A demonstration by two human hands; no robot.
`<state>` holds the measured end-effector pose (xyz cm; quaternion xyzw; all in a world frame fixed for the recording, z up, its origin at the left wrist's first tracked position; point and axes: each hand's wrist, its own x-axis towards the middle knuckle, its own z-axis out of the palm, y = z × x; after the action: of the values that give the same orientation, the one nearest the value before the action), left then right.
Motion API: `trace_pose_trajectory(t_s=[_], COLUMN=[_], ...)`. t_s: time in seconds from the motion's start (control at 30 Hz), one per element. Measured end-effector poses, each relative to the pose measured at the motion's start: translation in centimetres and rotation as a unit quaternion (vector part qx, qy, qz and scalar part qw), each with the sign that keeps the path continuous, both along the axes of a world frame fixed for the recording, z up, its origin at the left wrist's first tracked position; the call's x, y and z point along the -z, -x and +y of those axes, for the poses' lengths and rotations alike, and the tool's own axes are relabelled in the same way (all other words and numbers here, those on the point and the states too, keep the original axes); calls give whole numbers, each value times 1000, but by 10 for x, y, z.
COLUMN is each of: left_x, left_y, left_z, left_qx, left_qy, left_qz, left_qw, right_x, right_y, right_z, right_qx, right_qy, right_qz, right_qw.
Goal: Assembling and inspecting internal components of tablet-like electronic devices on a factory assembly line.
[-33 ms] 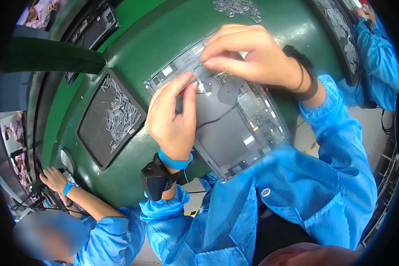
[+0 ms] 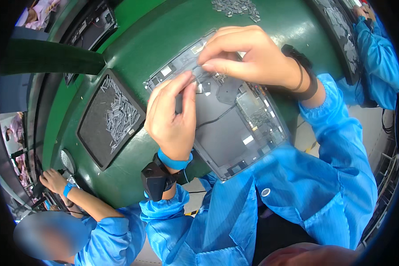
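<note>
An opened grey laptop chassis (image 2: 221, 142) lies at a slant in front of me, with a circuit board (image 2: 255, 111) on its right side and a dark cable across its middle. Above its far part, my left hand (image 2: 173, 113) pinches with thumb and forefinger. What is between those fingertips is too small to name. Close beside it, my right hand (image 2: 248, 51) has its thumb and fingertips drawn together over thin dark wires by the far edge. Its fingers hide whatever they hold.
A black tray (image 2: 91, 133) of small grey strips lies left. Small grey pieces (image 2: 237, 8) are heaped on the green table (image 2: 159, 26) at the far side. Another tray (image 2: 337, 40) stands far right. A co-worker's hand (image 2: 53, 181) is at lower left; another person's sleeve (image 2: 379, 66) shows right.
My right hand's fingertips have shifted very slightly left. My left hand and the chassis stay nearly where they were.
</note>
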<state>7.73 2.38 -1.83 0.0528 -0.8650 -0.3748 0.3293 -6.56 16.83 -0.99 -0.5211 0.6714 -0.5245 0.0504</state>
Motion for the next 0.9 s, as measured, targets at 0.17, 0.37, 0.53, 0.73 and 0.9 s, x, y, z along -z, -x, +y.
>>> trace_pose_trajectory(t_s=[0.17,0.37,0.53,0.73,0.9], left_x=[0,-6,-11,2,14], left_y=[17,31,49,74,81], left_z=[2,1,1,-14,-19], left_qx=[20,57,21,39,53], left_qy=[132,282,271,91,58], left_qz=[47,117,101,-122,-157], left_qw=[990,950,957,988,984], right_x=[-5,-9,-4,24,29], right_y=[2,11,27,60,54], right_z=[8,12,10,2,-6], right_qx=[-9,-2,36,78,90], right_qy=[-37,-80,-68,-52,-84], right_qz=[-72,-99,13,361,387], right_qw=[997,992,997,928,914])
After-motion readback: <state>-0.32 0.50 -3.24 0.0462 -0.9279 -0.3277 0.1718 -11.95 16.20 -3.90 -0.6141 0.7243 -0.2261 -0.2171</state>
